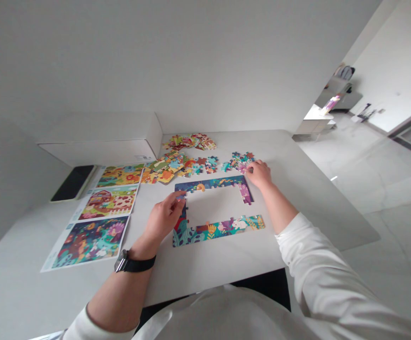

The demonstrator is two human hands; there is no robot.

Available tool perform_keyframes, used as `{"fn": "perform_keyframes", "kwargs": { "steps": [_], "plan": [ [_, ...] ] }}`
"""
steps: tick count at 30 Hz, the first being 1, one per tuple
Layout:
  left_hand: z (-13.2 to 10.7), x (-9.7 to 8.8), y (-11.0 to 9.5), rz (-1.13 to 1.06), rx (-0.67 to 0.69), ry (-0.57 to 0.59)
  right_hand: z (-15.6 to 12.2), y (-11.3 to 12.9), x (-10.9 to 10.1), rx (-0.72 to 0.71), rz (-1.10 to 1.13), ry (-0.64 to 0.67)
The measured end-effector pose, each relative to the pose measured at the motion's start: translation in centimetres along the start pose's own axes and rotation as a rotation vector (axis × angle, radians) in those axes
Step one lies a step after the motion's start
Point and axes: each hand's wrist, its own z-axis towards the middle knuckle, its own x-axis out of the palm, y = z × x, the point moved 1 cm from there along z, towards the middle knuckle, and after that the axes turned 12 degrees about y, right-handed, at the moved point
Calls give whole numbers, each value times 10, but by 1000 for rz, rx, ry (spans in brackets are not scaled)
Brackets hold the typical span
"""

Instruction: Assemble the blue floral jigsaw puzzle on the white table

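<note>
On the white table lies a partly joined jigsaw puzzle border [226, 225], dark blue along the top and teal with a white rabbit along the bottom. A gap shows on its right side, below a purple section. My left hand [165, 215] rests at the border's left side, index finger stretched over the upper left corner and thumb apart from it. My right hand [260, 174] is beyond the upper right corner, fingertips pinched at a pinkish-purple puzzle piece [242, 168] at the edge of a small teal and purple pile [237, 159]. The fingers partly hide that piece.
Left of the border lies a printed sheet [92, 241] with three colourful pictures. A black phone [72, 183] and a long white box [99, 148] are behind it. Mixed puzzle pieces [168, 165] and a reddish pile [190, 141] lie near the wall.
</note>
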Motion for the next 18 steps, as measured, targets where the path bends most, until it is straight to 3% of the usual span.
{"fn": "perform_keyframes", "kwargs": {
  "steps": [4,10,18],
  "plan": [
    [-1,-1,-4,14,-5,8,-1,-1,0,16,-10,12],
    [0,-2,-5,24,-6,26,-3,5,1,-76,1,42],
    [-1,-2,-5,15,4,24,1,1,3,0,6,15]
  ]
}}
